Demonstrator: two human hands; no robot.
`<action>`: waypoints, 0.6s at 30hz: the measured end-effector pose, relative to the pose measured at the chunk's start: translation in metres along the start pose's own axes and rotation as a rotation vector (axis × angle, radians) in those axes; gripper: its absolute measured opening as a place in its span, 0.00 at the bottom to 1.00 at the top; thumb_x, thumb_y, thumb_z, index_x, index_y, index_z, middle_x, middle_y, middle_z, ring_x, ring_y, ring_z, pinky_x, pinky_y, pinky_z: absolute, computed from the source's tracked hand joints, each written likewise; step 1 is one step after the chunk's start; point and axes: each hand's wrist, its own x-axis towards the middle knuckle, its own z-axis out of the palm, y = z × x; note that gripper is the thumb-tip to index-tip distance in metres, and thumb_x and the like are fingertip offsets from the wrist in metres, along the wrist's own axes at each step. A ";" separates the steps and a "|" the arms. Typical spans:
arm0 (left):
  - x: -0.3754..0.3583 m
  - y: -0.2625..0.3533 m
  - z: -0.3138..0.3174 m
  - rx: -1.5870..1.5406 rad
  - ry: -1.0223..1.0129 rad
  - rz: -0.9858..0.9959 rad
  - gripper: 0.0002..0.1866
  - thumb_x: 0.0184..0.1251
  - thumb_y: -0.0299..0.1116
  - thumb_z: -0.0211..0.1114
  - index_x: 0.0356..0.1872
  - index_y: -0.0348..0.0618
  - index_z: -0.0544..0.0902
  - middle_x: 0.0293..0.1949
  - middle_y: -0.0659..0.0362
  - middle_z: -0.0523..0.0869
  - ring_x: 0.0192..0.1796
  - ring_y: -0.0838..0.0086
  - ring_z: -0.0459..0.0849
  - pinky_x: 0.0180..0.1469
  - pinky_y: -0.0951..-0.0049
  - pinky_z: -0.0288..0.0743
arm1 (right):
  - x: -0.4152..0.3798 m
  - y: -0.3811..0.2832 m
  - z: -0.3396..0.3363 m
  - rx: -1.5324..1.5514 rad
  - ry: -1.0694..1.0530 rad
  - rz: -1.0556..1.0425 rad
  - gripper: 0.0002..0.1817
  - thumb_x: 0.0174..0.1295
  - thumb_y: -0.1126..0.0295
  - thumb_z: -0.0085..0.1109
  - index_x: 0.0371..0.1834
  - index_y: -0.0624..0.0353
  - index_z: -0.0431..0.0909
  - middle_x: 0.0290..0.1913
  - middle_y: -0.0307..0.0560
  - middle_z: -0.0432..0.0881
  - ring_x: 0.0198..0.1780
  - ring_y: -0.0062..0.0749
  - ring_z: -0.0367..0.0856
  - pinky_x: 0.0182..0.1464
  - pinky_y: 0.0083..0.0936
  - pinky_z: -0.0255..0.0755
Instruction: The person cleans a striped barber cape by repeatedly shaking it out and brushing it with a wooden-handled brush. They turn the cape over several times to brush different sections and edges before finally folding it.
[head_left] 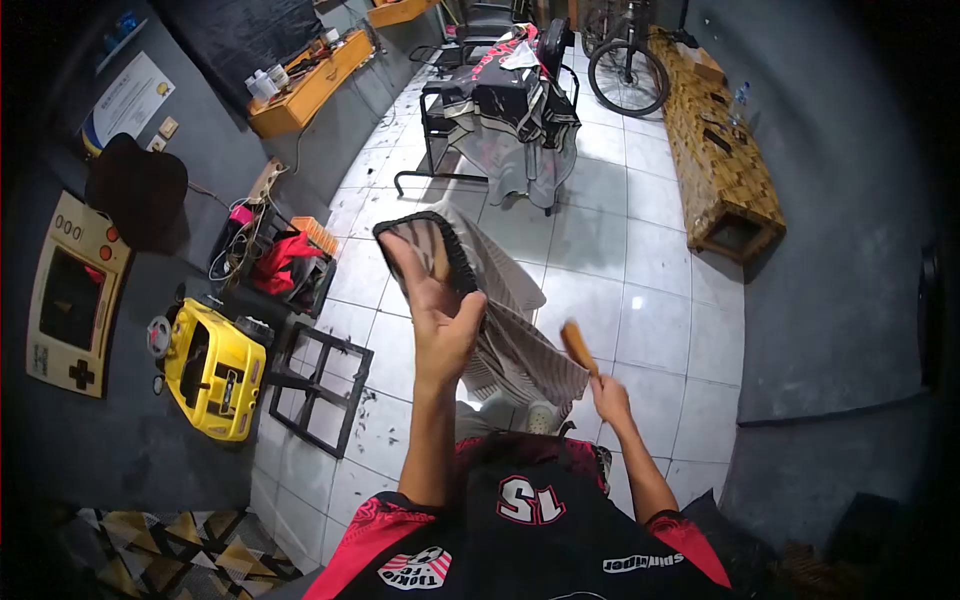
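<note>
My left hand (445, 330) is raised in the middle of the view, closed around the black gathered neckband (457, 252) of a pale striped barber cape (505, 300). The fingers reach into the neck opening, and the fabric hangs down to the right in front of my legs. My right hand (608, 400), slightly blurred, grips a brown wooden brush (576, 345) beside the cape's lower right edge. The brush points up and away from me; its bristles cannot be made out.
A chair draped with dark and striped cloths (510, 120) stands ahead. On the left are a yellow toy car (215, 375), a black metal frame (350, 420) and a wooden shelf (312, 85). A woven bench (720, 165) and a bicycle (628, 75) line the right. Dark clippings dot the tiles.
</note>
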 end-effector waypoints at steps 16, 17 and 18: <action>0.000 0.011 0.013 -0.040 -0.112 -0.027 0.54 0.42 0.13 0.52 0.70 0.45 0.30 0.70 0.49 0.50 0.70 0.65 0.55 0.66 0.72 0.54 | -0.015 -0.071 0.026 0.163 -0.340 -0.263 0.19 0.63 0.59 0.46 0.55 0.49 0.73 0.39 0.61 0.80 0.39 0.53 0.79 0.43 0.38 0.73; 0.001 0.016 0.010 -0.086 -0.081 -0.076 0.54 0.42 0.13 0.52 0.70 0.46 0.30 0.70 0.48 0.52 0.70 0.65 0.56 0.65 0.73 0.56 | -0.013 -0.048 0.028 0.110 -0.448 -0.161 0.19 0.62 0.57 0.46 0.53 0.51 0.75 0.40 0.61 0.80 0.42 0.54 0.79 0.44 0.41 0.72; 0.002 0.014 0.006 -0.104 -0.070 -0.093 0.54 0.41 0.13 0.52 0.70 0.45 0.31 0.69 0.48 0.54 0.68 0.66 0.59 0.62 0.76 0.59 | -0.012 -0.025 0.030 0.056 -0.555 -0.058 0.20 0.62 0.56 0.45 0.50 0.54 0.76 0.40 0.61 0.80 0.44 0.55 0.78 0.46 0.43 0.71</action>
